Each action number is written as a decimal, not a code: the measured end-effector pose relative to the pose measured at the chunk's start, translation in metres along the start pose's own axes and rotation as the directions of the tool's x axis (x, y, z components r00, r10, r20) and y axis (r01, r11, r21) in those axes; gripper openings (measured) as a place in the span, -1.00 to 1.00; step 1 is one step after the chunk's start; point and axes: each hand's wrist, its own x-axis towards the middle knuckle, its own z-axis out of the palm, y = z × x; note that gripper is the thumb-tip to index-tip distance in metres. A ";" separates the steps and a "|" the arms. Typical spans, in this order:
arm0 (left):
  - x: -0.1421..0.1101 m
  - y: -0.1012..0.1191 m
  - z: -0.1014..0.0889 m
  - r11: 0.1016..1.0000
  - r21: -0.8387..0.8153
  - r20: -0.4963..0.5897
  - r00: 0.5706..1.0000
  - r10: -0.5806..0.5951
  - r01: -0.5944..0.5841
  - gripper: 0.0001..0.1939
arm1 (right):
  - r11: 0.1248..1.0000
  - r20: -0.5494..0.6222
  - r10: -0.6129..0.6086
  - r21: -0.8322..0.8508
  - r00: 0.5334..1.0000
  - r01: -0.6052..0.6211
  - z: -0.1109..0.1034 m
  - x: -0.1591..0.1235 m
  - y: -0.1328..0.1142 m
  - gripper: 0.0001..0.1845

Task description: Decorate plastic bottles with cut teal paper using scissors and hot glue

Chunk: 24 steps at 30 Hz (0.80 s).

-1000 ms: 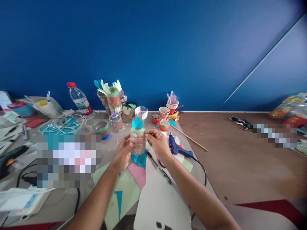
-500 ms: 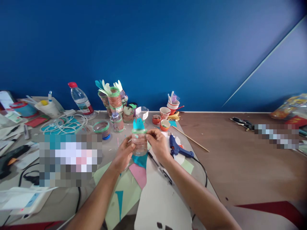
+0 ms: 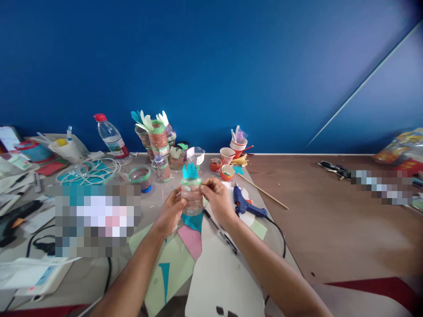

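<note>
A cut plastic bottle cup (image 3: 191,202) stands upright between my hands, with brownish sides, a green band round its rim and a blue paper leaf piece (image 3: 190,171) rising from the top. My left hand (image 3: 171,212) grips it from the left, thumb across the front. With thumb and forefinger, my right hand (image 3: 216,198) pinches the rim at the right. Below the cup lie blue paper (image 3: 193,221) and pink paper (image 3: 191,241). A black pen (image 3: 220,231) rests on white paper under my right wrist.
A blue glue gun (image 3: 246,203) lies right of my right hand, its black cord running down the table edge. Several similar cups (image 3: 158,136) stand behind, near a red-capped bottle (image 3: 114,138). Paper cups (image 3: 227,155) and a wooden stick (image 3: 264,191) are at the right.
Almost nothing differs. Both hands stay on the cup, which has shifted only very slightly.
</note>
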 end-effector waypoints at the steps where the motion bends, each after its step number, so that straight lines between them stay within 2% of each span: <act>1: 0.000 0.000 0.000 1.000 0.000 -0.004 1.000 0.001 -0.001 -0.51 | 1.000 0.000 -0.001 -0.004 1.000 0.001 0.000 0.000 0.000 -0.87; 17: 0.000 -0.001 0.000 1.000 0.014 0.000 1.000 0.008 -0.008 -0.52 | 1.000 -0.007 0.011 -0.010 1.000 -0.011 0.000 0.000 0.000 -0.85; 20: 0.000 0.001 0.001 1.000 0.012 0.009 1.000 0.004 -0.004 -0.52 | 0.999 -0.001 0.024 0.036 1.000 -0.024 0.001 0.000 -0.002 -0.84; 24: 0.001 0.005 0.002 0.999 -0.022 -0.007 0.999 0.031 -0.031 -0.54 | 0.979 0.047 0.075 0.184 0.996 -0.082 -0.001 0.002 -0.006 -0.79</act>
